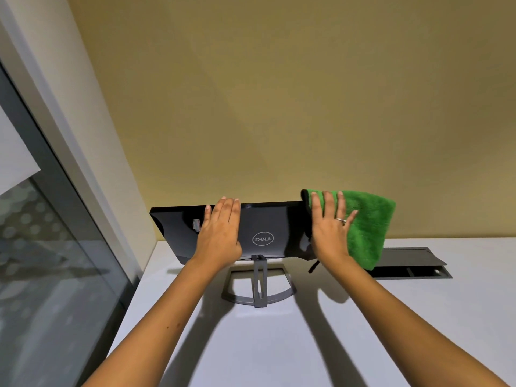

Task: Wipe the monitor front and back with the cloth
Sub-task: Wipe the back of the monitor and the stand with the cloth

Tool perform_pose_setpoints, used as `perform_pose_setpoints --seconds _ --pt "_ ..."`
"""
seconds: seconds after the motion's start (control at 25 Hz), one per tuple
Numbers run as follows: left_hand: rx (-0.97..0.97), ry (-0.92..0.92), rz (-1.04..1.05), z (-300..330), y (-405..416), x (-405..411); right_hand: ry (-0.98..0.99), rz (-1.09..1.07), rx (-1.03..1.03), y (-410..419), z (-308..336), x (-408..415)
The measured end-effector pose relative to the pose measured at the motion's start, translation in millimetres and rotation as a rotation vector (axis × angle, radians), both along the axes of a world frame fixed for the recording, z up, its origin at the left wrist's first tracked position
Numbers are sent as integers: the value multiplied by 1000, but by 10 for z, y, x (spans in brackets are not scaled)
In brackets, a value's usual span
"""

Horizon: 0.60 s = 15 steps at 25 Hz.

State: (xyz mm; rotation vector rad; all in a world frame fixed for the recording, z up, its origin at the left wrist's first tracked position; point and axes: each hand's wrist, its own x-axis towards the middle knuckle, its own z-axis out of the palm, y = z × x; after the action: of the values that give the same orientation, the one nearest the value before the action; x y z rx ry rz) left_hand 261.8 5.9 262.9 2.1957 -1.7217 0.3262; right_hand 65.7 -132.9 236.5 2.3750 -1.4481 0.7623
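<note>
A black monitor point(268, 224) stands on a white desk point(279, 344) with its glossy back and round logo facing me, on a grey stand point(258, 289). My left hand point(220, 233) lies flat on the back panel left of the logo, fingers straight and reaching the top edge. My right hand point(329, 227) presses a green cloth point(368, 227) flat against the right part of the back, fingers spread. The cloth covers the monitor's right end and hangs past its lower edge. The screen side is hidden from me.
A grey cable-tray flap point(410, 262) stands open in the desk right of the monitor. A yellow wall point(279, 107) rises close behind. A dark glass partition point(55, 261) borders the desk on the left.
</note>
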Motion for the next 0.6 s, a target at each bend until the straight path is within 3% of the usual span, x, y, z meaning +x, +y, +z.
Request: perform_pose_setpoints --seconds 0.32,0.6 --pt "-1 -16 23 8 7 -25 74 302 7 565 -37 717" --pt "-19 -79 28 -92 -55 25 -53 46 -56 113 -199 -85"
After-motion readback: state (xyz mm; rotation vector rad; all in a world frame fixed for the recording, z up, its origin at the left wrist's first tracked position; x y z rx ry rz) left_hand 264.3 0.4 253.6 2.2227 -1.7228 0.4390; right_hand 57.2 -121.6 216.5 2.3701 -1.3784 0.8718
